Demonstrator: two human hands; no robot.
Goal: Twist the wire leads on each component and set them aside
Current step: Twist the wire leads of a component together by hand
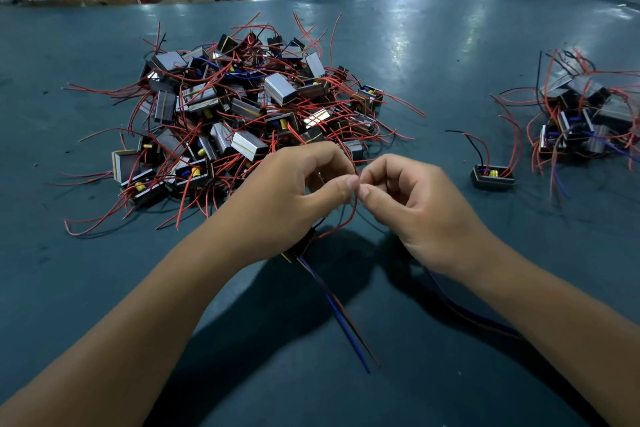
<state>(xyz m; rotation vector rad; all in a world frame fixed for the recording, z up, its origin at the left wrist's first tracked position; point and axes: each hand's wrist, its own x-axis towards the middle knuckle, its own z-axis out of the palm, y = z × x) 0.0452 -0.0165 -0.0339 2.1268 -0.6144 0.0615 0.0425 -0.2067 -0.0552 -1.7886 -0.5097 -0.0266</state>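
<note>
At frame centre, a left hand (291,191) and right hand (412,204) each pinch the thin red wire leads (353,208) of 1 small black boxy component (300,246), apparently for twisting, between the tangled pile (242,114) upper left and a smaller heap (585,114) at right

- The component in hand (300,246) is small, black and mostly hidden under the left hand (291,198); its red lead (348,218) loops up to where the fingers (346,184) of both hands pinch it, and blue and dark leads (343,319) trail toward the viewer.
- The right hand (412,204) meets the left at the wire.
- A big pile of components (239,114), grey-and-black blocks with tangled red leads, lies ahead on the worktop (433,55).
- A single component (492,177) sits upright to the right, leads up.
- A smaller pile (585,114) lies at far right.
</note>
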